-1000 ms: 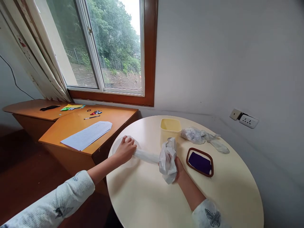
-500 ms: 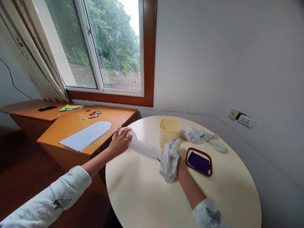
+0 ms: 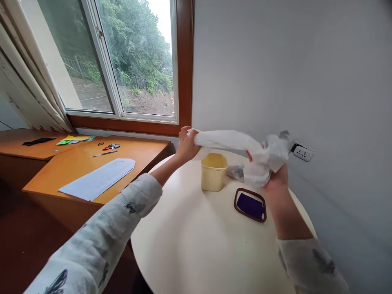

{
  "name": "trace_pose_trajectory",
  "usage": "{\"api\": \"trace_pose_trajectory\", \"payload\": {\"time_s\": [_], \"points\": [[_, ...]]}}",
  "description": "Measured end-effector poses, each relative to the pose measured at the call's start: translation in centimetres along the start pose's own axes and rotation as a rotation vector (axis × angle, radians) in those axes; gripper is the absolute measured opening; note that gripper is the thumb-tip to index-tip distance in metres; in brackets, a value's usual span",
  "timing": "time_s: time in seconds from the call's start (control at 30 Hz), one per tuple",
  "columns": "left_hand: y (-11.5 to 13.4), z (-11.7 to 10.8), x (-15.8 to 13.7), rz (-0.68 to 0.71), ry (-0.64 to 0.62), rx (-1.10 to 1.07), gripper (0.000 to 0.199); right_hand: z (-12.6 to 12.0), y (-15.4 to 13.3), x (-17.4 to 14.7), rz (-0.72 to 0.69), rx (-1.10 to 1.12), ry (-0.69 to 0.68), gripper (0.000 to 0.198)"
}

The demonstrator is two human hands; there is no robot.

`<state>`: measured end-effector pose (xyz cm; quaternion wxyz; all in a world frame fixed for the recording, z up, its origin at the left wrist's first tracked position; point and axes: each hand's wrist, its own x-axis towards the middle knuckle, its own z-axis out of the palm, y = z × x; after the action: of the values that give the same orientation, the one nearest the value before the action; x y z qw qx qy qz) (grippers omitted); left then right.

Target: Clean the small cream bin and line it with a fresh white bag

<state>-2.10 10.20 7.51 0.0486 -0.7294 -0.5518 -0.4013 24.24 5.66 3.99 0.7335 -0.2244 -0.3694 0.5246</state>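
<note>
A white plastic bag (image 3: pixel 228 139) is stretched between my hands above the far side of the round table. My left hand (image 3: pixel 187 145) is closed around one end of it. At the other end, my right hand (image 3: pixel 277 177) grips a bunched, crumpled part that hides most of its fingers. Below the bag stands a yellow plastic bin (image 3: pixel 212 177), open at the top. A second crumpled plastic bag (image 3: pixel 235 172) lies beside the bin, partly covered by the one I hold. Nearer me is a brown rounded frame (image 3: pixel 239 209) with dark purple cloth (image 3: pixel 250 205) in it.
The round cream table (image 3: pixel 196 245) has its far edge against the wall. On the left is an orange wooden desk (image 3: pixel 147 153) with sheets of paper (image 3: pixel 99 177), a pen (image 3: pixel 105 153) and small keys or trinkets (image 3: pixel 112 146). A socket (image 3: pixel 303 152) is on the wall.
Both hands have risen, moving toward the right and the wall, with the bag pulled out between them. The view has shifted slightly. The bin and frame stay on the table.
</note>
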Motion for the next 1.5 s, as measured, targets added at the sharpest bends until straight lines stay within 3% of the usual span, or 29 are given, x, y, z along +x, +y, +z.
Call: {"api": "trace_pose_trajectory", "payload": {"time_s": [0.13, 0.27, 0.43, 0.53, 0.6, 0.73, 0.93, 1.07, 1.3, 1.5], "points": [[2.3, 3.6, 2.3, -0.070, -0.143, -0.089, 0.030, 0.6, -3.7, 3.6, -0.006, 0.125, 0.053, 0.026], [2.5, 7.0, 2.8, -0.080, -0.298, -0.106, 0.026, -0.3, -4.1, 5.5, 0.062, 0.097, 0.116, 0.026], [2.1, 9.0, 2.3, -0.084, -0.371, -0.042, 0.051, -0.7, -3.3, 6.0, 0.131, 0.084, 0.259, 0.026], [2.1, 8.5, 1.9, -0.046, -0.348, 0.032, 0.070, -0.5, -2.9, 6.1, 0.162, 0.059, 0.305, 0.025], [2.0, 7.8, 1.6, -0.007, -0.380, 0.065, 0.064, -0.3, -2.7, 6.3, 0.161, 0.049, 0.311, 0.024], [1.7, 7.3, 1.1, 0.067, -0.562, 0.113, 0.031, 0.4, -2.2, 6.7, 0.147, 0.017, 0.305, 0.021], [2.1, 7.8, 0.6, 0.118, -0.764, 0.205, 0.046, 2.4, -0.7, 6.9, 0.178, -0.088, 0.253, 0.013], [2.6, 6.7, -0.3, 0.203, -0.731, 0.220, 0.054, 2.8, 0.4, 7.0, 0.204, -0.205, 0.209, 0.012], [1.8, 5.6, -3.3, 0.380, -0.687, 0.220, 0.022, 3.4, 1.7, 7.1, 0.252, -0.407, 0.103, 0.011], [1.2, 4.0, -5.0, 0.480, -0.686, 0.141, 0.020, 3.9, 2.1, 6.3, 0.337, -0.544, -0.004, 0.011]]}}
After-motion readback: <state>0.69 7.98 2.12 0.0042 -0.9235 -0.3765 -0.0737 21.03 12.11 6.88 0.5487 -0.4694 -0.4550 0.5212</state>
